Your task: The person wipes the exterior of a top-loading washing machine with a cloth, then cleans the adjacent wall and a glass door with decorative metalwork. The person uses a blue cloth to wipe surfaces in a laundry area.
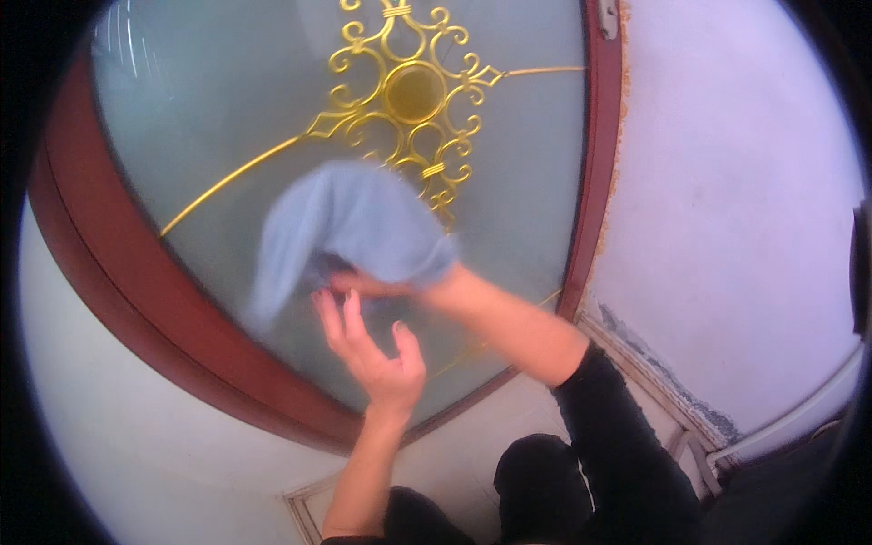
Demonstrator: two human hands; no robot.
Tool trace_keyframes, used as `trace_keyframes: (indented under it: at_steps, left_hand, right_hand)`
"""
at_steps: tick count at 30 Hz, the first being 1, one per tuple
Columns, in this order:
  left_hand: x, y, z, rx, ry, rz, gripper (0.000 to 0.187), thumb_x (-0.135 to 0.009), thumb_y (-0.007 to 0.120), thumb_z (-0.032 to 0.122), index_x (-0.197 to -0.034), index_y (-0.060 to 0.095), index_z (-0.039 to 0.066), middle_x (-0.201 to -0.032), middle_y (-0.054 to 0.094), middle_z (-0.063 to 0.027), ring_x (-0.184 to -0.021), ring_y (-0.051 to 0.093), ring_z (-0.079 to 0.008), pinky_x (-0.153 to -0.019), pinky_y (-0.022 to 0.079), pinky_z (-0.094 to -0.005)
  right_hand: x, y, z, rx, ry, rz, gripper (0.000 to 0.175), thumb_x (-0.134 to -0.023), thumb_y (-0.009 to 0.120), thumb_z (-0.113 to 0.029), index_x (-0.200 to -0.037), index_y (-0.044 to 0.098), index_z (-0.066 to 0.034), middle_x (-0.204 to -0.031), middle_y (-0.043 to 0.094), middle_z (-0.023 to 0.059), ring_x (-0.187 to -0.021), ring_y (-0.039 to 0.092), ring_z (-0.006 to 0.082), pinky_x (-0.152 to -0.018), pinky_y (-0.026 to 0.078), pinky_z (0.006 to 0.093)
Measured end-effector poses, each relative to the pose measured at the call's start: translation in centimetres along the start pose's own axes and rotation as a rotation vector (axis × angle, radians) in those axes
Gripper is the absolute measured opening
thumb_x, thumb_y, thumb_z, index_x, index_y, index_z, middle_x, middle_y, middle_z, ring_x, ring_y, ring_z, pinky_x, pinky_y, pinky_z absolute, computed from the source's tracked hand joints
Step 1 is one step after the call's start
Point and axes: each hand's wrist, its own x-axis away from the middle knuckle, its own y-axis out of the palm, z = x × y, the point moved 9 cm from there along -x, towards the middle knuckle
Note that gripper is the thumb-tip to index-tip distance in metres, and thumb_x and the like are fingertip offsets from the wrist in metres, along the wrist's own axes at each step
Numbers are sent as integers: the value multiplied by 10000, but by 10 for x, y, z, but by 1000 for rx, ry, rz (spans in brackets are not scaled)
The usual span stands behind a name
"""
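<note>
A light blue cloth (pixel 361 211), blurred by motion, drapes over my right hand (pixel 371 283) and hangs down at its left end. Most of that hand is hidden under the fabric; only part of it shows below the fold. My left hand (pixel 381 364) is raised just below, palm up, its fingers spread and holding nothing. Its fingertips overlap the underside of my right hand in the picture, and whether they touch is unclear. Behind the cloth stands a frosted glass door panel (pixel 225 129) with a gold scrollwork ornament (pixel 415 92), whose lower part the cloth partly covers.
A red-brown door frame (pixel 136 272) borders the glass, with a metal fitting (pixel 608 19) at upper right. Beyond it is a white wall (pixel 722 170), its plaster flaking near the base. A pale pipe (pixel 790 415) runs low at right. My knees (pixel 541 477) are below.
</note>
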Motion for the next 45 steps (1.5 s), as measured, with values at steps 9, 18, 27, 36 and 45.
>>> trace_keyframes:
  at_steps: [9, 18, 27, 36, 45]
  left_hand:
    - [-4, 58, 17, -190, 155, -123, 628, -764, 605, 29, -1378, 473, 28, -1505, 344, -261, -1424, 283, -467, -1127, 250, -609]
    - [7, 66, 16, -198, 301, -131, 601, -795, 598, 22, -1384, 478, 41, -1535, 307, -255, -1448, 219, -481, -1140, 206, -619]
    - [4, 80, 2, -331, 304, -132, 572, -851, 609, 113, -1406, 480, 59, -1597, 194, -219, -1493, 97, -441, -1162, 59, -622]
    - [6, 80, -1, -277, 352, -89, 504, -913, 549, 140, -1397, 453, 37, -1577, 249, -232, -1487, 149, -416, -1175, 66, -599]
    - [11, 84, -2, -330, 427, -72, 462, -930, 532, 162, -1372, 476, 39, -1563, 280, -232, -1480, 168, -421, -1172, 72, -610]
  right_hand:
    - [-21, -207, 210, 653, 330, 192, 499, -955, 485, -438, -1233, 606, -42, -1263, 613, 214, -1156, 577, 398, -1008, 438, 447]
    - [338, -227, 266, 936, 519, 276, 693, -836, 503, -39, -1463, 245, 103, -1511, 267, 329, -1411, 247, 496, -1189, 163, 531]
    - [527, -65, 133, 259, 1463, 831, 668, -958, 404, -254, -1509, 165, 39, -1587, 165, 198, -1462, 153, 326, -1210, 88, 440]
    - [302, 18, 51, 53, 596, 4, 686, -757, 667, -495, -1303, 555, -95, -1364, 541, 132, -1275, 471, 345, -1128, 276, 523]
    - [470, -151, 200, 879, 1368, -7, 497, -980, 362, -263, -1366, 443, 40, -1469, 391, 254, -1380, 336, 391, -1177, 199, 461]
